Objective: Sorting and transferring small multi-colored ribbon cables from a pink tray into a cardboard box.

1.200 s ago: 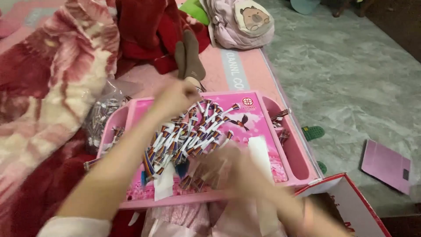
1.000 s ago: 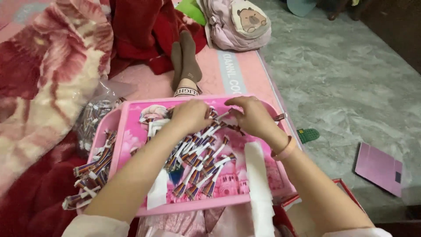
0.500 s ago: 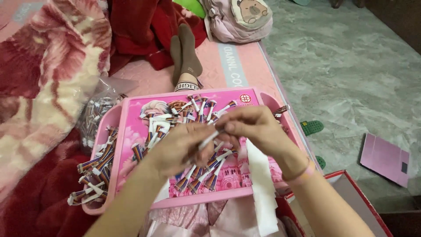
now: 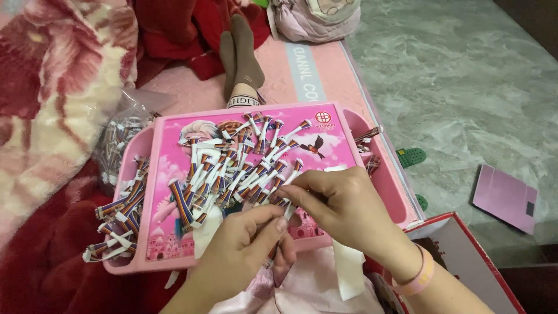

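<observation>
Item: pink tray [image 4: 340,148], rectangular, cartoon print, across my lap. On it, a heap of small striped sticks with white paper ends [image 4: 232,166], spread from its centre toward 12 o'clock; a second lot [image 4: 119,215] fills the side trough at 9 o'clock, a few more [image 4: 367,145] lie in the trough at 3 o'clock. My left hand [image 4: 244,256], at 6 o'clock of the tray, fingers narrowed to a pinch; my right hand [image 4: 343,209], at 4 o'clock, likewise pinched; both meet on one stick [image 4: 285,197] at the tray's near edge, mostly hidden by fingers. Pink band [image 4: 415,276] on my right wrist. White paper strip [image 4: 347,270] hangs below the tray at 5 o'clock. Clear bag of sticks [image 4: 119,136] at 10 o'clock, on the blanket [image 4: 52,87]. Socked feet [image 4: 239,49] at 12 o'clock
</observation>
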